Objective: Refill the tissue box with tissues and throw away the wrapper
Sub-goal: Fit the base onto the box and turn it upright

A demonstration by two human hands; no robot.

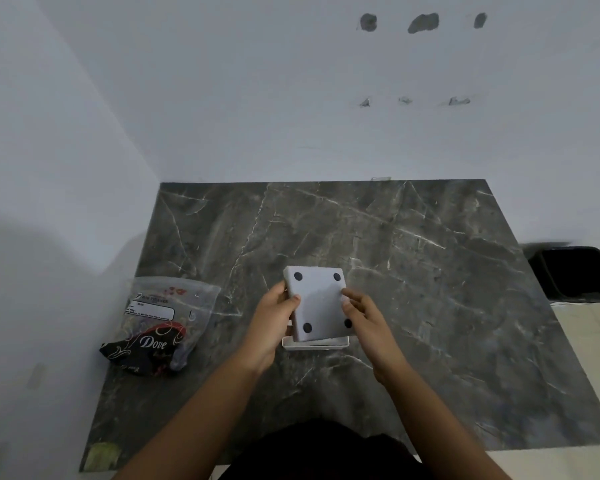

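At six o'clock, nearest the camera, a dark garment fills the bottom edge, cut off by the frame, and two bare forearms reach forward from it over the marble-patterned table (430,271), a dark grey slab with pale veins and a smooth, faintly glossy face. The left hand (271,320) and the right hand (368,323) together hold one tissue box (317,303) near the table's middle: a square, matte white box with rounded corners, tilted so its underside faces up, showing four round black feet, one at each corner. The left hand clamps the box's nine-o'clock edge, thumb on top; the right hand presses its three-o'clock edge with fingertips on the flat face. Just under the box at six o'clock, one thin white tray-like piece (314,344) lies flat on the table, mostly hidden by the box and hands; whether it touches the box cannot be told. At nine o'clock from the box, well apart, lies one crinkled plastic tissue pack (163,320), clear and grey at its far end, black and red with "Dove" lettering nearer; its small print is too blurred to read. At three o'clock, beyond the table's edge, one black bin (575,275) stands on the pale floor, partly cut off. Farthest, at twelve o'clock, the white wall (257,98) carries three dark patches and three small scuffs.
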